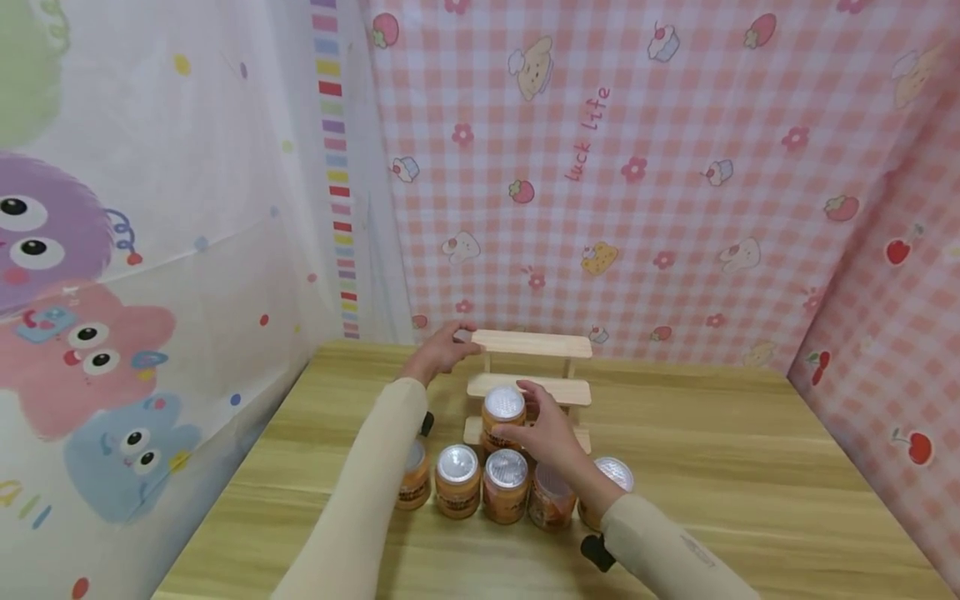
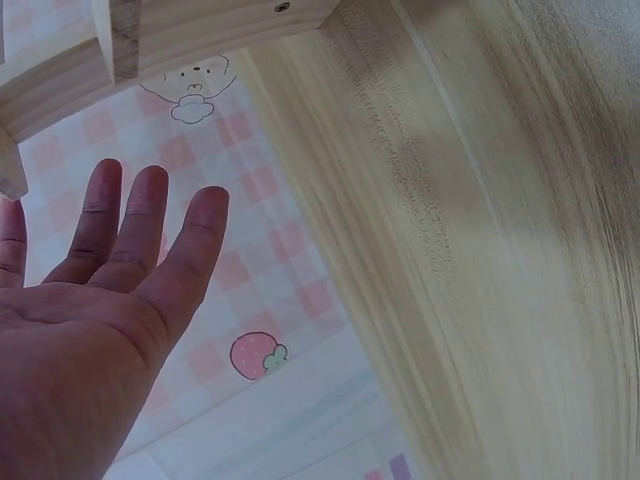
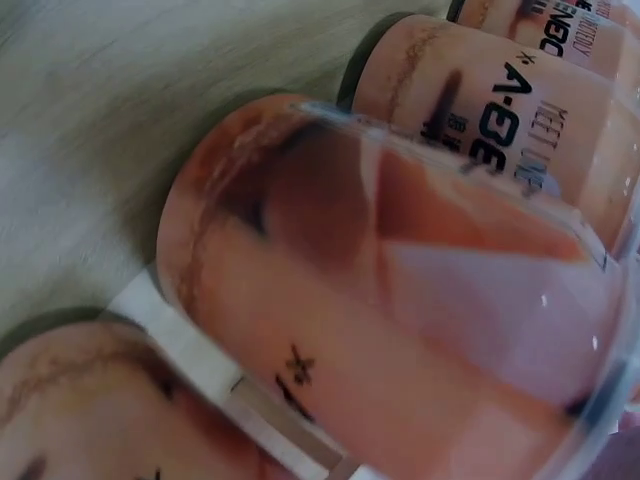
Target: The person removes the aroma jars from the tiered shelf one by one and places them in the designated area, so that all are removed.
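My right hand [image 1: 551,429] grips an orange jar [image 1: 501,433] with a clear lid, fingers and thumb on its sides. The jar is in front of the lower steps of a small wooden tiered rack [image 1: 532,343]. At the rack's upper left end is my left hand [image 1: 438,354], with thumb and forefinger pinching the top board. The left wrist view has the other fingers of that left hand [image 2: 90,320] extended beside the rack's underside [image 2: 170,50]. Close up in the right wrist view, a jar [image 3: 400,300] fills the middle; the right hand is almost wholly out of frame there.
Several matching jars, among them a jar [image 1: 457,482] and a jar [image 1: 506,486], stand in a row in front of the rack. The right forearm partly covers the row's right end. The wood-grain table [image 1: 712,467] meets a pink checked cloth [image 1: 675,283] behind.
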{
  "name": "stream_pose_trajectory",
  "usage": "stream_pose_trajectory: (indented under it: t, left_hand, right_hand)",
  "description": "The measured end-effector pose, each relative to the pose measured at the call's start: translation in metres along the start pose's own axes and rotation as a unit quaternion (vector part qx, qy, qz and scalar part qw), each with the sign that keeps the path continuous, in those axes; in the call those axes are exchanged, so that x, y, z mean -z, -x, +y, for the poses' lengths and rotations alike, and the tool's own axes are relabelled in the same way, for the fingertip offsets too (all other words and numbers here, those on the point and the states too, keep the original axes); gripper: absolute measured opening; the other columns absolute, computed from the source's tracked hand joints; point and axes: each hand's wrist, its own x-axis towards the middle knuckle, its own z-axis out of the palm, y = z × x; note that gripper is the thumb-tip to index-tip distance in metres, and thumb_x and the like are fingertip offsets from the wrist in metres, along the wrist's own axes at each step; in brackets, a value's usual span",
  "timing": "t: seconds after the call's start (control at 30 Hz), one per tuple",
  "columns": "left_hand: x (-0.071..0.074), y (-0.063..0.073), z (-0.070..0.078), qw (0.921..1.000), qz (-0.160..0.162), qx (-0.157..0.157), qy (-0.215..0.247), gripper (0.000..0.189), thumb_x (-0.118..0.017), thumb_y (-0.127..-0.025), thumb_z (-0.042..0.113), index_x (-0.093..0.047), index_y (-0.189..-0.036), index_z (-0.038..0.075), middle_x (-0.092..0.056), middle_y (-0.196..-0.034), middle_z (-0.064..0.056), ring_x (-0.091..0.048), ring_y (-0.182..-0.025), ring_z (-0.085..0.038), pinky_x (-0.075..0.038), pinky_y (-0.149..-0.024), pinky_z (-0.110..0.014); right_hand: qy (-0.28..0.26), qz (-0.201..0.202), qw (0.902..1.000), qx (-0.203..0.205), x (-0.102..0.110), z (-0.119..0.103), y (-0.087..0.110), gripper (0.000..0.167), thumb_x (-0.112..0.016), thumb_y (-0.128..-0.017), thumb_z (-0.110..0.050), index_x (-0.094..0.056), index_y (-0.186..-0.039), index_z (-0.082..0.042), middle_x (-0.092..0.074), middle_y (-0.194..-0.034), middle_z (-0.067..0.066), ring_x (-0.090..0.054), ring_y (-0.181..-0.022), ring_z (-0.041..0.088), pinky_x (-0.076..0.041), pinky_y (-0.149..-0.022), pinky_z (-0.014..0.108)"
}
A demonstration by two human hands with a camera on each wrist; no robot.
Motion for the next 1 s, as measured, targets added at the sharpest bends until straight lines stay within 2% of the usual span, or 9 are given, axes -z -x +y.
stream_pose_trajectory:
  t: [0.17, 0.4, 0.53, 0.7, 1.0]
  left_hand:
    - [-0.001, 0.001, 0.003, 1.0000, 0.000, -0.001, -0.003, 0.046, -0.067, -0.095, 0.027, -0.048, -0.136, 0.014, -0.056, -0.126, -0.016, -0.053, -0.113, -0.030, -0.046, -0.078, -0.037]
    - [-0.002, 0.000, 0.001, 1.0000, 0.003, 0.007, 0.003, 0.047, -0.068, -0.095, 0.027, -0.049, -0.135, 0.015, -0.056, -0.127, -0.016, -0.052, -0.116, -0.032, -0.045, -0.094, -0.051]
    - [-0.002, 0.001, 0.002, 0.9999, 0.000, 0.012, 0.004, 0.047, -0.068, -0.095, 0.028, -0.048, -0.136, 0.016, -0.055, -0.127, -0.016, -0.051, -0.120, -0.035, -0.046, -0.088, -0.046]
    - [-0.002, 0.003, 0.003, 0.9999, -0.001, 0.014, 0.000, 0.048, -0.068, -0.095, 0.028, -0.048, -0.137, 0.017, -0.055, -0.129, -0.016, -0.050, -0.123, -0.037, -0.045, -0.081, -0.039]
    - [-0.002, 0.004, 0.006, 0.9999, 0.001, 0.011, 0.001, 0.050, -0.068, -0.095, 0.029, -0.047, -0.138, 0.016, -0.055, -0.130, -0.017, -0.051, -0.121, -0.035, -0.045, -0.094, -0.051]
  right_hand:
    - [0.005, 0.002, 1.0000, -0.005, -0.004, 0.000, -0.001, 0.073, -0.083, -0.082, -0.019, -0.045, -0.144, -0.008, -0.057, -0.131, 0.014, -0.057, -0.115, 0.030, -0.051, -0.089, 0.045]
    - [0.003, 0.013, 0.9999, 0.000, -0.005, 0.000, 0.000, 0.070, -0.084, -0.081, -0.018, -0.049, -0.141, -0.008, -0.059, -0.125, 0.012, -0.059, -0.111, 0.028, -0.052, -0.086, 0.043]
    - [-0.008, 0.020, 0.9998, -0.003, -0.004, -0.001, 0.001, 0.070, -0.085, -0.081, -0.018, -0.050, -0.141, -0.009, -0.060, -0.125, 0.010, -0.058, -0.112, 0.027, -0.052, -0.085, 0.041]
    - [-0.046, 0.021, 0.9987, 0.005, 0.000, -0.006, 0.004, 0.070, -0.085, -0.080, -0.015, -0.049, -0.140, -0.008, -0.059, -0.125, 0.013, -0.059, -0.113, 0.029, -0.056, -0.078, 0.036]
    - [-0.065, 0.029, 0.9973, 0.021, 0.016, -0.021, 0.008, 0.068, -0.087, -0.078, -0.016, -0.053, -0.137, -0.011, -0.061, -0.122, 0.009, -0.059, -0.112, 0.027, -0.055, -0.083, 0.037]
